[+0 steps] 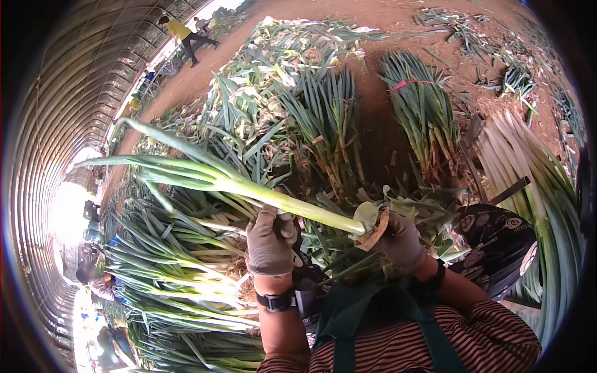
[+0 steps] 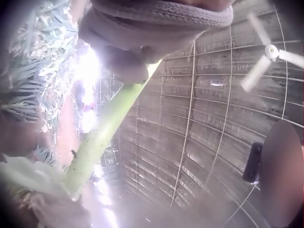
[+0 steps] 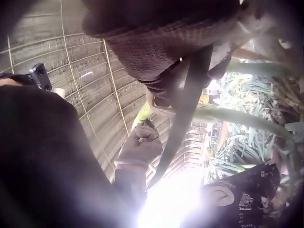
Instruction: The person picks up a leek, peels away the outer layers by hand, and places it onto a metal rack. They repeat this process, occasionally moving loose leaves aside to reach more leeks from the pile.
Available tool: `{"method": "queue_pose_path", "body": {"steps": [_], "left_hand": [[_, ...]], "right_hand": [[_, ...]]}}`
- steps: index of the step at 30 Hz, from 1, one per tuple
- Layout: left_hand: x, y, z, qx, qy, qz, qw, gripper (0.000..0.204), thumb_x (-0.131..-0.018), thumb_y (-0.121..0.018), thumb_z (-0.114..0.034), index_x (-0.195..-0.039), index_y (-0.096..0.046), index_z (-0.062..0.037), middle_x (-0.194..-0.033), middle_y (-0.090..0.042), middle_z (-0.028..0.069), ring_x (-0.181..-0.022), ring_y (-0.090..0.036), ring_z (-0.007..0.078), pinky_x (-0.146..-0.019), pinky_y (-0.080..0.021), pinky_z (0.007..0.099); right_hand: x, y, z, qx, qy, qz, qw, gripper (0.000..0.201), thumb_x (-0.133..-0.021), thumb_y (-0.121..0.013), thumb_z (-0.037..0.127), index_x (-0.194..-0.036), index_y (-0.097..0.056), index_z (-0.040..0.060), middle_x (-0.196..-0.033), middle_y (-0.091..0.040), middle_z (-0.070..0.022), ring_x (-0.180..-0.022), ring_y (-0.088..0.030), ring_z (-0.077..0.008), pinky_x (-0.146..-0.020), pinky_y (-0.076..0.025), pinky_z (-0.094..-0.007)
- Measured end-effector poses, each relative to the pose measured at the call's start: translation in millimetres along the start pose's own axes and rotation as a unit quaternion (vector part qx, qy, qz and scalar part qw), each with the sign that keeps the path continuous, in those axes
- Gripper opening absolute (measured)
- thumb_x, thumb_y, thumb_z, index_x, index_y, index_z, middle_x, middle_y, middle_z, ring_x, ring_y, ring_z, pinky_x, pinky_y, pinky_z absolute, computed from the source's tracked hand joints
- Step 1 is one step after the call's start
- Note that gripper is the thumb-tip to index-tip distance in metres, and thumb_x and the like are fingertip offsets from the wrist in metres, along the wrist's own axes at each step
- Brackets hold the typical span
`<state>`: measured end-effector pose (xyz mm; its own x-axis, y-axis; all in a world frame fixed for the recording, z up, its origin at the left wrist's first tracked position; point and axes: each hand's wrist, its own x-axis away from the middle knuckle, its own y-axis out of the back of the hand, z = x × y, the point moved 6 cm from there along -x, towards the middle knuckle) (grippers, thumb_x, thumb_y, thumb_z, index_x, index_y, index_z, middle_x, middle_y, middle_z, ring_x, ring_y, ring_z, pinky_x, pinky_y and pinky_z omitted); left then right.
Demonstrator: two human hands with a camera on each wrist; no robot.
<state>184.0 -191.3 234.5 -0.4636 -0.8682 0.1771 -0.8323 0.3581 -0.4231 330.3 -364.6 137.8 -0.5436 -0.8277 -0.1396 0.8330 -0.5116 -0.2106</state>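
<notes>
A long green onion (image 1: 292, 206) lies slantwise across the head view, its leaves at the upper left and its stalk end near the right hand. The gloved left hand (image 1: 271, 239) grips the stalk midway; in the left wrist view the fingers of the left hand (image 2: 126, 61) curl round the pale green stalk (image 2: 102, 135). At the stalk's end the gloved right hand (image 1: 401, 241) pinches peeled outer leaves and a brown dry piece (image 1: 375, 231). Green leaves hang from the right hand (image 3: 166, 57) in the right wrist view.
Onions (image 1: 180, 267) are piled at the left. Upright bundles (image 1: 333, 118) and a tied bundle (image 1: 420, 105) stand ahead, beside a heap of trimmed leaves (image 1: 249, 93). Long pale onions (image 1: 528, 161) lie at the right. A person in yellow (image 1: 180, 32) is at the upper left.
</notes>
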Motion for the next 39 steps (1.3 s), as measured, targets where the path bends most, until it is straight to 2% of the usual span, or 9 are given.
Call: {"method": "queue_pose_path", "body": {"steps": [2, 9, 13, 19, 22, 25, 27, 30, 39], "left_hand": [[1, 9, 8, -0.014, 0.048, 0.036, 0.998, 0.040, -0.095, -0.053, -0.020, -0.129, -0.054, 0.0012, -0.073, -0.052, 0.0003, -0.054, -0.041, 0.0056, -0.045, -0.032, 0.0178], [15, 11, 39, -0.115, 0.120, 0.084, 0.982, 0.014, -0.091, -0.059, -0.018, -0.088, -0.058, -0.0052, -0.060, -0.050, 0.0002, -0.042, -0.038, 0.0056, -0.039, -0.028, 0.0197], [31, -3, 56, -0.193, 0.152, 0.132, 0.960, 0.011, -0.088, -0.061, -0.015, -0.084, -0.061, -0.0048, -0.064, -0.055, -0.0006, -0.044, -0.040, 0.0025, -0.040, -0.026, 0.0184], [45, -2, 149, -0.397, -0.048, 0.349, 0.847, 0.019, -0.086, -0.068, -0.017, -0.097, -0.068, -0.0008, -0.077, -0.066, 0.0023, -0.066, -0.061, 0.0107, -0.057, -0.047, 0.0237], [51, 33, 177, -0.506, -0.147, 0.274, 0.804, 0.021, -0.086, -0.069, -0.019, -0.094, -0.069, -0.0002, -0.076, -0.064, 0.0016, -0.068, -0.061, 0.0113, -0.060, -0.049, 0.0264], [20, 54, 83, -0.481, -0.138, -0.014, 0.865, 0.026, -0.088, -0.067, -0.028, -0.089, -0.069, -0.0024, -0.069, -0.061, 0.0028, -0.060, -0.057, 0.0126, -0.058, -0.047, 0.0273], [18, 54, 33, -0.190, -0.096, -0.056, 0.975, 0.028, -0.091, -0.064, -0.030, -0.087, -0.066, -0.0030, -0.057, -0.057, 0.0021, -0.051, -0.055, 0.0124, -0.050, -0.043, 0.0257], [29, 26, -7, -0.183, -0.191, -0.007, 0.964, 0.022, -0.096, -0.060, -0.027, -0.091, -0.061, -0.0054, -0.071, -0.059, 0.0027, -0.057, -0.051, 0.0100, -0.050, -0.039, 0.0242], [31, 10, 11, 0.073, -0.018, 0.009, 0.997, 0.016, -0.094, -0.057, -0.015, -0.103, -0.059, -0.0013, -0.088, -0.064, 0.0054, -0.068, -0.055, 0.0109, -0.060, -0.045, 0.0238]], "right_hand": [[1, 1, 4, 0.011, 0.013, 0.005, 1.000, 0.035, -0.082, -0.068, -0.005, -0.115, -0.060, 0.0017, -0.109, -0.067, -0.0022, -0.098, -0.063, -0.0106, -0.090, -0.050, -0.0290], [2, 7, 19, 0.063, 0.028, 0.005, 0.998, 0.035, -0.079, -0.073, -0.002, -0.111, -0.062, 0.0026, -0.105, -0.068, -0.0030, -0.095, -0.063, -0.0097, -0.089, -0.050, -0.0282], [5, 4, 18, 0.083, 0.039, 0.005, 0.996, 0.034, -0.077, -0.076, 0.001, -0.109, -0.063, 0.0026, -0.102, -0.069, -0.0039, -0.093, -0.064, -0.0099, -0.085, -0.051, -0.0281], [8, -3, 29, 0.038, -0.001, -0.025, 0.999, 0.029, -0.075, -0.077, 0.005, -0.102, -0.065, 0.0023, -0.101, -0.069, -0.0055, -0.090, -0.065, -0.0116, -0.082, -0.051, -0.0278], [5, -1, 44, 0.143, 0.066, -0.038, 0.987, 0.031, -0.072, -0.080, 0.008, -0.099, -0.065, 0.0024, -0.097, -0.069, -0.0079, -0.087, -0.068, -0.0186, -0.079, -0.052, -0.0299], [9, 5, 52, 0.250, 0.095, -0.075, 0.961, 0.036, -0.066, -0.085, 0.015, -0.096, -0.068, 0.0036, -0.092, -0.069, -0.0076, -0.083, -0.068, -0.0209, -0.075, -0.052, -0.0316], [9, 3, 51, 0.308, 0.161, -0.069, 0.935, 0.036, -0.064, -0.086, 0.016, -0.094, -0.068, 0.0044, -0.091, -0.067, -0.0081, -0.082, -0.066, -0.0258, -0.073, -0.052, -0.0357], [14, -6, 50, 0.388, 0.254, -0.074, 0.883, 0.036, -0.061, -0.086, 0.016, -0.091, -0.067, 0.0062, -0.092, -0.065, -0.0086, -0.082, -0.064, -0.0303, -0.071, -0.051, -0.0411], [27, -6, 57, 0.478, 0.313, -0.064, 0.818, 0.040, -0.060, -0.085, 0.015, -0.094, -0.064, 0.0103, -0.096, -0.063, -0.0079, -0.083, -0.063, -0.0297, -0.069, -0.050, -0.0434]]}}
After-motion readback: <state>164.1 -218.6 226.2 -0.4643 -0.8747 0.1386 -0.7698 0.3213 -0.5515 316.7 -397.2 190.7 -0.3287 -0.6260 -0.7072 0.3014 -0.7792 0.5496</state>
